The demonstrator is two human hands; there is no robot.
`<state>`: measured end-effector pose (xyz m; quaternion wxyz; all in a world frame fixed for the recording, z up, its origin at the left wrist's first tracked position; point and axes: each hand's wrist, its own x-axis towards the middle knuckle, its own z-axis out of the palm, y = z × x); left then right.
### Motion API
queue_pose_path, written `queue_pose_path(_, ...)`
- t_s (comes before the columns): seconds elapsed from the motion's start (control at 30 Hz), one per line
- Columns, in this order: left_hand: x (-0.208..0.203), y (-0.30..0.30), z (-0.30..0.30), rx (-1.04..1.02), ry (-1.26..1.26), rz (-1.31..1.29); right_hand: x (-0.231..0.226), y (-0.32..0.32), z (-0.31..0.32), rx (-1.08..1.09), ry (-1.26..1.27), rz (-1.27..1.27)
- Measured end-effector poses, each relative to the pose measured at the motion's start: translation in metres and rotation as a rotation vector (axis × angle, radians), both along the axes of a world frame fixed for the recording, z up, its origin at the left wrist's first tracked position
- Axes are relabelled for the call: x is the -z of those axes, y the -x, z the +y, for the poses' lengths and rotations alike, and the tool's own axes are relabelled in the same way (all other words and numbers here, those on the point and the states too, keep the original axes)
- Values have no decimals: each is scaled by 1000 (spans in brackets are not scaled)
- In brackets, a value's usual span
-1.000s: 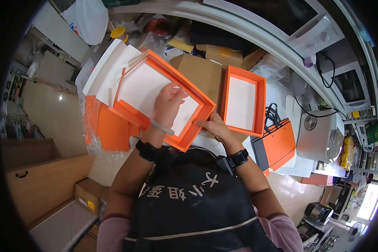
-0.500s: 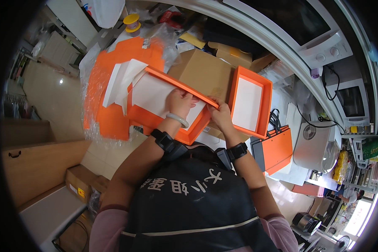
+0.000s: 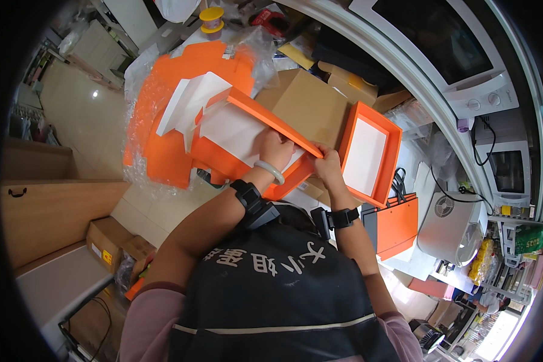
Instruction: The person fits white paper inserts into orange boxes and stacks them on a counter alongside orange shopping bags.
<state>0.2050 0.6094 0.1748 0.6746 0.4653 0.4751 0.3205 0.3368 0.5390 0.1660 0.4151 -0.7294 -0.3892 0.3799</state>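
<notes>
A part-folded orange cardboard box (image 3: pixel 269 118) with a white inside lies slanted in front of me. Its far-left end has white flaps (image 3: pixel 194 99) standing up unfolded, while the near-right end has raised walls. My left hand (image 3: pixel 276 151), a pale bangle at its wrist, reaches inside the box. Its fingers are curled against the long far wall, and their tips are partly hidden. At the near-right corner my right hand (image 3: pixel 327 168) pinches the box's edge between thumb and fingers.
A finished orange tray-shaped box (image 3: pixel 397 158) stands at the right, beside a brown carton (image 3: pixel 311 107). Flat orange card sheets (image 3: pixel 163 142) in clear plastic lie at the left. An orange paper bag (image 3: pixel 398 226) with dark handles, a grey appliance (image 3: pixel 449 226) and microwaves (image 3: pixel 440 36) are further right.
The view has shifted slightly, so the scene sits a little further right. Both hands stay on the box; the right hand still holds the corner.
</notes>
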Motion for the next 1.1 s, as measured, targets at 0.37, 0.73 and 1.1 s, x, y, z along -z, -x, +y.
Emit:
queue_pose_path(0.37, -11, 5, -5, -134, 22, -129, -21, 8, 8, 23, 85, -136)
queue_pose_path(0.73, -14, 90, -1, -494, -884, 654, -47, 8, 1, 334, -25, 383)
queue_pose_path(1.1, 21, 72, 5, -74, -46, 20, -21, 13, -9, -5, -121, -904)
